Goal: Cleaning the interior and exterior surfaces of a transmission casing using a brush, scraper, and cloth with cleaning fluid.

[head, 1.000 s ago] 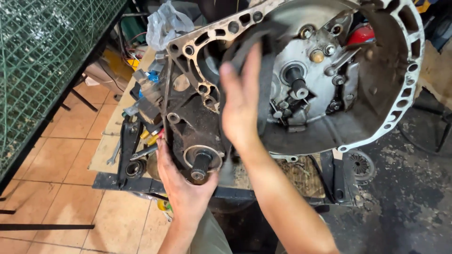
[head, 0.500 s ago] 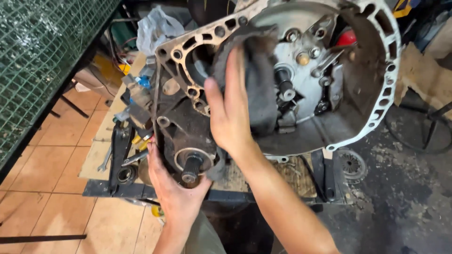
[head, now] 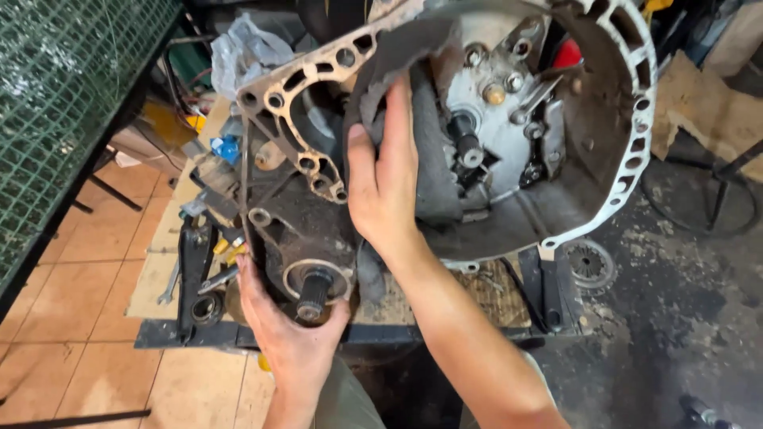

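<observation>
Gearbox housing (head: 509, 159) grimy; right hand (head: 383, 187) flat on rag (head: 429, 159); left hand (head: 290, 334) apparently cupping beneath.

Crumpled grey plastic bag (head: 242, 52) behind the gearbox (head: 477, 143), top left.

Grimy grey rag (head: 413, 135) on a silvery, black-stained gearbox (head: 572, 159) — orange tiles (head: 87, 262), green mesh (head: 56, 95) off left.

Your grimy gearbox housing (head: 509, 159) stands tilted on the counter (head: 159, 270), grey rag (head: 433, 159) draped inside its bell.
</observation>
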